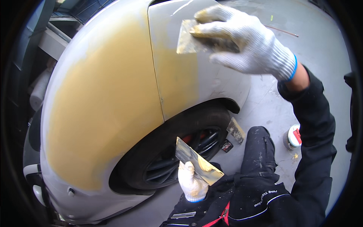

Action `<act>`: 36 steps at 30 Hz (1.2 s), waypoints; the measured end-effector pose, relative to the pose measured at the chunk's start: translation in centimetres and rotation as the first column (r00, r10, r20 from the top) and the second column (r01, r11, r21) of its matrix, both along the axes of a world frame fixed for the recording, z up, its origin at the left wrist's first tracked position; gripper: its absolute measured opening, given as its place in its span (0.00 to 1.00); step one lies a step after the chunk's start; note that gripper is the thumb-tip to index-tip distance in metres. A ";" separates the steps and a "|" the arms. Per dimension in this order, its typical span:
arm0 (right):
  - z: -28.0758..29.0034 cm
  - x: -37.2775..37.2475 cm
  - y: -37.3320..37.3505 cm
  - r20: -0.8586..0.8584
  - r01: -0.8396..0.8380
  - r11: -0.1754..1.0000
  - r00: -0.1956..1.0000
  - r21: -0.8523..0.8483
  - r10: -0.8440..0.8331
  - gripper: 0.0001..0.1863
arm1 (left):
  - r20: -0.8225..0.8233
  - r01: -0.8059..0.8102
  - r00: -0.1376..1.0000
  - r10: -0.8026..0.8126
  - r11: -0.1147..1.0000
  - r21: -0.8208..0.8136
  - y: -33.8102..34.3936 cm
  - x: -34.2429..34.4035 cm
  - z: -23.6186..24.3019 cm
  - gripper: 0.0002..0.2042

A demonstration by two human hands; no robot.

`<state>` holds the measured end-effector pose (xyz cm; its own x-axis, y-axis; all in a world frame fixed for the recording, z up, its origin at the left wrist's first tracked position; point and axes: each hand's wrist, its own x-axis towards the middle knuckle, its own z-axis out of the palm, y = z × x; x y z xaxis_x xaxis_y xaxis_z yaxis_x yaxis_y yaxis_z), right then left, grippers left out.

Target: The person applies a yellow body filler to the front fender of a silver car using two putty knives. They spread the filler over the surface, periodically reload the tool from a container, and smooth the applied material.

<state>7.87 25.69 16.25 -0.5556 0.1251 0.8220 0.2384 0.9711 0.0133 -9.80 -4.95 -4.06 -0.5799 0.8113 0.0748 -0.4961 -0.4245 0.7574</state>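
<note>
Yellow filler on grey car panel (113,94), right hand (245,41) fingers pinching spreader (189,38), left hand (192,183) fingers gripping metal blade (196,160)

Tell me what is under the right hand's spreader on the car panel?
Around the spreader, grey panel with yellow filler shows. The right hand presses it there; the surface directly beneath is covered.

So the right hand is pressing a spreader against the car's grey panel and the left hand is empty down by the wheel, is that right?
Not quite. In the head view the left hand is not empty: it holds a metal board smeared with yellowish filler. The right hand does press a spreader against the grey panel.
</note>
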 end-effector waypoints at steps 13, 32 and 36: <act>-26.8 2.8 -15.0 -0.861 -0.693 -0.593 0.509 -0.410 -0.001 0.47 | 0.038 0.066 0.998 -0.058 0.964 -0.257 2.0 4.0 -1.3 0.24; -34.6 1.4 -16.0 -0.510 -0.520 -0.373 0.849 -0.768 -0.134 0.33 | 0.276 0.275 0.939 -0.206 0.930 -0.243 3.9 5.1 -2.5 0.20; -33.5 1.7 -13.1 -0.735 -0.751 -0.575 0.583 -0.324 -0.347 0.43 | 0.229 0.209 0.961 -0.152 0.945 -0.251 3.0 4.3 -1.0 0.19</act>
<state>9.57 12.62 -17.25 -0.6721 0.7303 -0.1224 -0.5949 -0.6310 -0.4980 -5.47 -1.90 -5.06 -0.4009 0.8766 -0.2664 -0.7011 -0.1064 0.7051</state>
